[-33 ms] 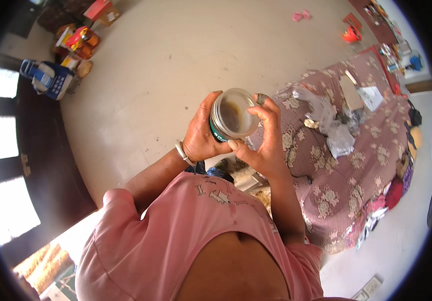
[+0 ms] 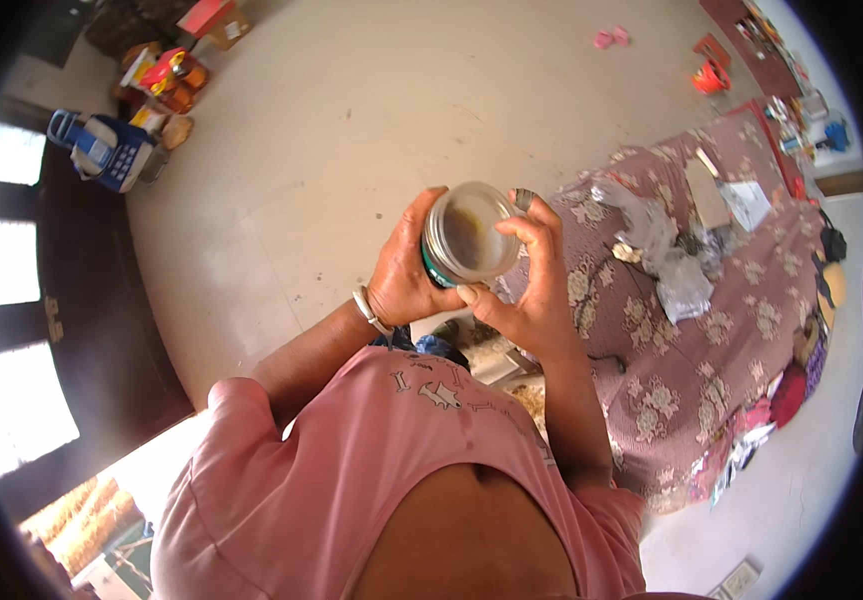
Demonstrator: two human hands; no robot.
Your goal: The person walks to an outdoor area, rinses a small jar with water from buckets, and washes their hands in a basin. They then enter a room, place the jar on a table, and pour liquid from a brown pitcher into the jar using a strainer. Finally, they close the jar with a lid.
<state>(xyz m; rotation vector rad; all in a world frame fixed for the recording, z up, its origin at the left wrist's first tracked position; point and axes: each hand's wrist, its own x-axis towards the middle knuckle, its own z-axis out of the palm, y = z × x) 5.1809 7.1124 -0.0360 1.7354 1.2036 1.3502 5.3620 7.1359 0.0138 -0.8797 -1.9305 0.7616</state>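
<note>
In front of my chest I hold a round jar (image 2: 470,235) with a translucent body end, ridged rings and a strip of green label. Brownish residue or contents show through its round face, which is turned up toward me; whether that face is a lid or the mouth I cannot tell. My left hand (image 2: 401,255) is wrapped round the jar's left side, a pale bangle (image 2: 371,311) on its wrist. Closed on the opposite edge is my right hand (image 2: 531,290), its fingers curled over the rim and its thumb at the lower edge. A wide dark ring (image 2: 523,199) sits on one finger.
A bed with a flowered mauve cover (image 2: 651,400) lies to the right, bearing clear plastic bags (image 2: 684,285), cardboard (image 2: 705,193) and paper (image 2: 746,204). A blue wheeled bag (image 2: 109,150) stands by the dark door (image 2: 96,300). Pink slippers (image 2: 611,38) and a red bucket (image 2: 709,77) lie far off.
The room has shifted slightly rightward in the picture, with the bed area a little lower. Both hands keep their hold on the jar, which looks almost unmoved.
</note>
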